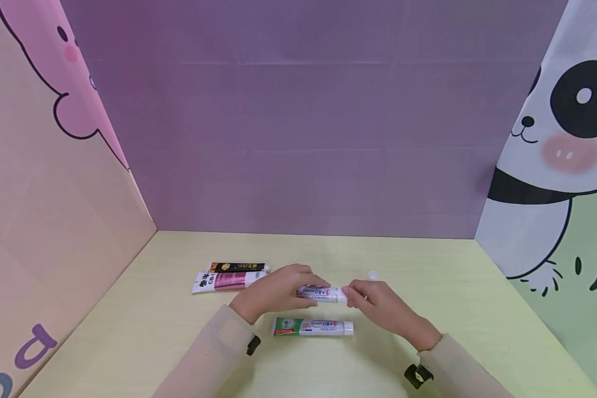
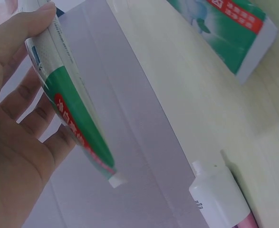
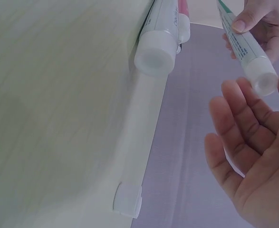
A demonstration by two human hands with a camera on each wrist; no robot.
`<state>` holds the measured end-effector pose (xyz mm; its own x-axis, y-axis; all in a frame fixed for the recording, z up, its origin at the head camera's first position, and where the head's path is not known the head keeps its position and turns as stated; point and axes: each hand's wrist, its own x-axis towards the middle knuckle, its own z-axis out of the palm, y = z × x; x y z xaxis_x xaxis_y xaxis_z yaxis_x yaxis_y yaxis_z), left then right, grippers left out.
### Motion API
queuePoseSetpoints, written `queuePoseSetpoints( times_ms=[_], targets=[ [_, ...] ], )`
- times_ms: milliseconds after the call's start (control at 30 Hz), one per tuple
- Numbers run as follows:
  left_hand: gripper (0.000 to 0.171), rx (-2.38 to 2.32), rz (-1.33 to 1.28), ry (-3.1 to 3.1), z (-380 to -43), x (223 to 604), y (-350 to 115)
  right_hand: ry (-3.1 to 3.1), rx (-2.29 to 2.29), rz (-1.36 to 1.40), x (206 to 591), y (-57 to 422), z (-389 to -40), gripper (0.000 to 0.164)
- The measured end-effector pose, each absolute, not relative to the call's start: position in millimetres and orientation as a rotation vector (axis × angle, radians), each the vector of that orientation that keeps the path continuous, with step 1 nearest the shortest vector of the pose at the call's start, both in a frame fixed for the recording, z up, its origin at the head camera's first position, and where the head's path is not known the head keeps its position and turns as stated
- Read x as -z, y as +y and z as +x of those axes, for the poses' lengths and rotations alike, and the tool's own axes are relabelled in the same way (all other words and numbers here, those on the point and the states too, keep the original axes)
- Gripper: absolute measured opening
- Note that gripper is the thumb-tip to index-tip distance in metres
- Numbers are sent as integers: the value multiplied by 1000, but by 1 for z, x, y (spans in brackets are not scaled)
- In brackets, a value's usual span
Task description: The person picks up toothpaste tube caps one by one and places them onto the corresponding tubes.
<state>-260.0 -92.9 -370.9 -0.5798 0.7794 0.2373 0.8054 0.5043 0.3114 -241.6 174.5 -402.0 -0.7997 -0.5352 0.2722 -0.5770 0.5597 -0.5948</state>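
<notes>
One green-and-white tube point(image 1: 323, 294) is held above the middle of a pale table point(image 1: 129, 337): the left hand point(image 1: 278, 290) is clamped round its body, while the right hand point(image 1: 383, 307) pinches its white cap point(image 1: 342, 296) between thumb and fingers. A similar capped tube point(image 1: 313, 327) lies nearer. Far left, a purple-and-white tube point(image 1: 231, 281) lies beside a black tube point(image 1: 239, 267); a small white piece point(image 1: 373, 275) rests just beyond the right hand.

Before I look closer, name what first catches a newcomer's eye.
The big cartoon panda on the right-hand wall leaps out first. Next comes the green-and-white toothpaste tube near the middle, gripped by the left hand, with the right hand at its cap. A matching tube lies on the table, nearer the person.
</notes>
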Motion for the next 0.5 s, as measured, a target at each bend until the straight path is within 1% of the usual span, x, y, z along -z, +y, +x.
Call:
queuePoseSetpoints(
  times_ms=[267, 500],
  targets=[
    [36, 603, -1418, -2657, -260, 371, -93, -2722, -1058, 963, 404, 175, -243, 31],
    [35, 606, -1399, -2667, -261, 372, -94, -2683, -1087, 953, 399, 177, -241, 18]
  ],
)
